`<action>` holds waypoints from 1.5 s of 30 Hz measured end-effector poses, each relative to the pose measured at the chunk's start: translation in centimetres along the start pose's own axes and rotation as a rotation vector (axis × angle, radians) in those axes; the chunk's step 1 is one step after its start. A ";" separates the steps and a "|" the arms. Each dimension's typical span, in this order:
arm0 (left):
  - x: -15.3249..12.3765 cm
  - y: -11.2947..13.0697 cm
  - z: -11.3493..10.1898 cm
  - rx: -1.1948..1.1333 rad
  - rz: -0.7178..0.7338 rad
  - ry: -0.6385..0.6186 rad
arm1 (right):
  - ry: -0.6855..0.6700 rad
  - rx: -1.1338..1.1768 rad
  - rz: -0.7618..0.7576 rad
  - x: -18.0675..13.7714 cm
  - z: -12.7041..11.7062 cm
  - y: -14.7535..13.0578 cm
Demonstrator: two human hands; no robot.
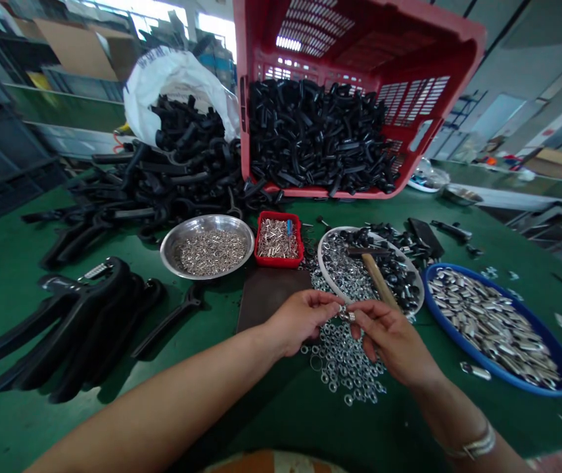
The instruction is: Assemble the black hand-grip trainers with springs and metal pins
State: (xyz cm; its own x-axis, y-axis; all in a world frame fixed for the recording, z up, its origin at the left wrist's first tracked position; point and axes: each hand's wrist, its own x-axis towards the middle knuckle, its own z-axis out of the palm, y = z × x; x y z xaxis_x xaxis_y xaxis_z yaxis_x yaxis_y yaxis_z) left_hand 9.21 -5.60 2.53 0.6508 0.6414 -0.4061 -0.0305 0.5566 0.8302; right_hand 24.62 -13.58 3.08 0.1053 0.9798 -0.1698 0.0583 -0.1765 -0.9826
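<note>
My left hand [300, 318] and my right hand [392, 338] meet fingertip to fingertip over a loose pile of small silver nuts [342, 361] on the green table. Between the fingertips sits a small silver metal part [346, 314], pinched by both hands. A dark flat block [268, 292] lies just left of my left hand. Behind my right hand a white bowl [332, 279] holds silver rings, black pieces and a wooden-handled hammer [376, 272].
A steel bowl [206, 248] of small metal bits, a red tray [279, 240] of pins and a blue dish [497, 325] of metal sleeves ring the hands. Black plastic handles [78, 322] lie left; a tipped red crate [354, 105] and white sack [177, 82] spill more behind.
</note>
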 end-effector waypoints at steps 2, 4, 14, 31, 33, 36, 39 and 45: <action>-0.1 0.2 0.0 0.028 0.013 0.022 | 0.040 0.035 -0.024 0.0 0.3 -0.1; -0.2 0.3 0.0 0.033 0.017 0.032 | 0.074 0.044 -0.047 0.0 0.6 -0.3; -0.3 -0.2 -0.6 0.002 0.053 0.065 | 0.239 -0.100 -0.095 0.5 1.4 -0.1; 6.5 11.3 -9.5 1.313 0.423 0.627 | 0.301 -0.568 -0.500 4.1 -0.9 -2.9; 9.1 14.4 -12.3 1.338 0.341 0.673 | 0.229 -0.572 -0.442 4.2 -1.8 -2.3; 12.8 16.5 -15.1 1.365 0.261 0.620 | 0.130 -0.553 -0.413 4.0 -2.7 -1.3; 15.3 16.7 -16.1 1.355 0.260 0.560 | 0.123 -0.552 -0.438 3.9 -3.3 -0.6; 15.7 17.1 -16.0 1.196 0.536 0.701 | 0.193 -0.668 -0.518 3.8 -4.0 -0.4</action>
State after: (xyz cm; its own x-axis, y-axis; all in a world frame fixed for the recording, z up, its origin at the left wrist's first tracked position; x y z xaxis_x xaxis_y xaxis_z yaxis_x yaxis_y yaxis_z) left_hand 6.73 22.46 4.25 0.2642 0.9357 0.2336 0.7103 -0.3526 0.6092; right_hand 29.00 -10.21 3.16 0.0673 0.9298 0.3618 0.7103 0.2101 -0.6719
